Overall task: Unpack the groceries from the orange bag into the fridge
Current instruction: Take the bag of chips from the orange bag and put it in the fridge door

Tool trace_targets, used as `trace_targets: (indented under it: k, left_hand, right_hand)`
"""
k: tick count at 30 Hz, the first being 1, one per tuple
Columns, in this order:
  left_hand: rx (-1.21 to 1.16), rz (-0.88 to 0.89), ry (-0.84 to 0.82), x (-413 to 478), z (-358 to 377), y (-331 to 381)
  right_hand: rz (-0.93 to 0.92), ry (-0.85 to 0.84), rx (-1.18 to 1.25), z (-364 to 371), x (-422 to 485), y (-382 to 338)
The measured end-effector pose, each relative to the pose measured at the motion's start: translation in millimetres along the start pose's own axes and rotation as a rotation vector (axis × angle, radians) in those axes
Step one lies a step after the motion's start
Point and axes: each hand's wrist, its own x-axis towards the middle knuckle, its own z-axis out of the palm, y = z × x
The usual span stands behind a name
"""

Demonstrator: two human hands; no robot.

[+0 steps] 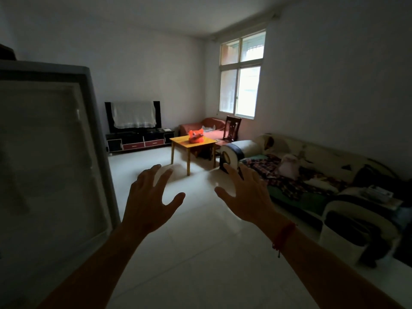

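Holding nothing, left hand [151,201] and right hand [247,197] spread wide beside the open fridge door [51,141]; orange bag [196,136], well beyond it on worktop [180,142], likely awaits unpacking.

A living room in a lived-in home.

A television [133,128], draped with a white cloth [133,114], stands on a low black cabinet [138,140] with red drawers against the far wall. A long, worn sofa [323,159] runs along the right wall with a patterned blanket [289,181] spread over its seat. A smaller seat [196,127] under a reddish cover sits in the far corner below a tall window [240,74]. A small yellow wooden table [178,141] stands on the pale tiled floor [200,241], with a dark wooden chair [233,128] just behind it. A fridge door [51,152], swung open, fills the left edge. The walls are plain white.
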Motion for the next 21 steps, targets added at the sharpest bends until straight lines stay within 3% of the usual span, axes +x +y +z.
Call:
trace_targets:
  k: [13, 21]
  left_hand:
    - [0.009, 0.055, 0.036, 44, 63, 35]
    - [0.049, 0.025, -0.053, 80, 124, 14]
  right_hand:
    - [-0.042, -0.017, -0.020, 15, 33, 63]
    - [-0.072, -0.017, -0.047, 61, 97, 87]
